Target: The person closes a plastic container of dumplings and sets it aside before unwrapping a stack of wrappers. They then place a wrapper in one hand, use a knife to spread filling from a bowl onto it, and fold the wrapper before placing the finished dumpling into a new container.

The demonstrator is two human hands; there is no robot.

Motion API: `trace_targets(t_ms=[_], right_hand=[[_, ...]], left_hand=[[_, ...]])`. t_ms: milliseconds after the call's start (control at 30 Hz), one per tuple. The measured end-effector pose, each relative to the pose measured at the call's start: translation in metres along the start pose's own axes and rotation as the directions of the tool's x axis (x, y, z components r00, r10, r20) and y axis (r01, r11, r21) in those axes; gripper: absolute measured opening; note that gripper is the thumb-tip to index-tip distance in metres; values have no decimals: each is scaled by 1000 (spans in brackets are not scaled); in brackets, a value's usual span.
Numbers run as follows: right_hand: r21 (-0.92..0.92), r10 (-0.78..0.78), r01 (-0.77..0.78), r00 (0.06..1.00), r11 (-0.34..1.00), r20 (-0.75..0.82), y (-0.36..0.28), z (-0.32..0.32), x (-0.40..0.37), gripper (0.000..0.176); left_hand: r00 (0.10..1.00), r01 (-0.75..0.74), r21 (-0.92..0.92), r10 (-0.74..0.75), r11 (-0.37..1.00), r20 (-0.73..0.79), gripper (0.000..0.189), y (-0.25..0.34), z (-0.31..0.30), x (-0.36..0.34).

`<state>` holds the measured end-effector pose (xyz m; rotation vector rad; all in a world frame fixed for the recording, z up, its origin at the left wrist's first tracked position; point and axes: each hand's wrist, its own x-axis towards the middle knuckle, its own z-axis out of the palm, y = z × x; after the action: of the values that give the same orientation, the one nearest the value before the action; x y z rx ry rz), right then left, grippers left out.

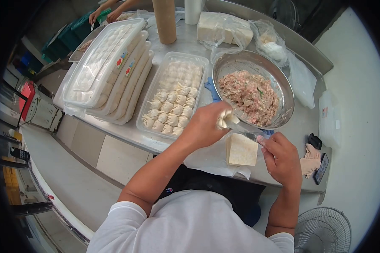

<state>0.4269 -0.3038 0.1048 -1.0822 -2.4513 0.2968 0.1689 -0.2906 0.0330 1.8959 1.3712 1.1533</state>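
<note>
My left hand (207, 124) is closed around a folded wonton (224, 119), held just in front of the metal bowl (283, 90) of pink minced filling (249, 96). My right hand (282, 158) grips a thin utensil whose tip, smeared with filling, points left over the stack of square wrappers (241, 149). A clear plastic tray (156, 90) to the left of my left hand holds several rows of finished wontons (169, 111).
Stacked lidded trays (107, 67) of wontons fill the left of the steel table (302, 122). A cardboard tube (164, 21), wrapped wrapper packs (223, 27) and plastic bags lie at the back. Another person's hands (103, 14) work at the far left. A phone (321, 168) and a fan (323, 230) are at right.
</note>
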Motion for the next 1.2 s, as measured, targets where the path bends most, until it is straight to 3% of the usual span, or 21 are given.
trace_targets(t_ms=[67, 167, 233, 267, 333, 367, 400, 433, 500, 533, 567, 600, 667, 700, 833, 867, 900, 933, 1000, 1133, 1200], right_hand=[[-63, -3, 6, 999, 998, 48, 1, -9, -3, 30], [70, 13, -12, 1000, 997, -18, 8, -17, -4, 23], [202, 202, -180, 975, 963, -93, 8, -14, -5, 13], [207, 190, -169, 978, 964, -83, 13, -4, -8, 13], [584, 438, -391, 896, 711, 67, 24, 28, -12, 13], [655, 432, -374, 898, 656, 80, 23, 43, -11, 19], [659, 426, -370, 901, 655, 82, 10, 53, -5, 19], [803, 429, -316, 899, 506, 83, -5, 63, 3, 23], [959, 405, -236, 901, 153, 157, -15, 74, 8, 33], [960, 405, -235, 901, 152, 157, -17, 79, 11, 33], [980, 439, -173, 891, 102, 112, -20, 83, 15, 33], [993, 475, -107, 877, 55, 68, -21, 85, 17, 32], [992, 482, -120, 872, 37, 88, -20, 82, 18, 31], [991, 490, -133, 865, 20, 106, -18, 81, 18, 31], [984, 423, -180, 890, -12, 168, -14, 77, 13, 34], [958, 394, -278, 890, 75, 228, -18, 74, 15, 34], [915, 374, -370, 881, 163, 290, -19, 72, 14, 35], [916, 380, -368, 879, 160, 286, -17, 71, 12, 35], [869, 412, -390, 876, 303, 250, -10, 71, 3, 34], [880, 466, -398, 850, 260, 247, 15, 71, -19, 31], [872, 535, -455, 789, 181, 301, 21, 70, -27, 32]], left_hand=[[995, -88, 40, 86, 995, 39, 39, -9, 6, 0], [995, -81, 96, 86, 992, -55, 29, -8, 12, 2], [981, -59, -62, 46, 996, -188, 20, -5, 8, 8], [979, -48, -57, 36, 997, -200, 20, 0, 7, 8], [981, 34, -242, -79, 970, -175, 16, 15, 7, 7], [980, 38, -234, -82, 971, -182, 16, 15, 18, 7], [983, 29, -516, -118, 856, -141, 18, 12, 33, 7], [986, 23, -751, -138, 660, -91, 22, 15, 42, 6], [992, 46, -774, -123, 632, -42, 26, 27, 52, 2], [994, 74, -798, -108, 598, 11, 31, 33, 55, 1], [993, -31, -772, -71, 635, -97, 28, 26, 62, 1], [993, -30, -771, -70, 636, -96, 28, 24, 56, 1], [951, -292, -277, 249, 915, -182, 31, 19, 25, 0], [947, -320, -273, 310, 907, -82, 40, 28, 9, 0], [922, -371, -154, 383, 916, 57, 43, 15, -15, -11], [906, -382, -64, 388, 922, 171, 45, -1, -27, -5], [881, -400, 23, 378, 916, 286, 48, -16, -42, 1], [906, -385, 188, 333, 903, 260, 46, -27, -60, 9], [977, -152, 322, 92, 934, 194, 39, -54, -100, 27], [989, 42, 456, -102, 889, 107, 32, -83, -151, 38], [984, 50, 361, -107, 931, 139, 33, -91, -147, 36]])
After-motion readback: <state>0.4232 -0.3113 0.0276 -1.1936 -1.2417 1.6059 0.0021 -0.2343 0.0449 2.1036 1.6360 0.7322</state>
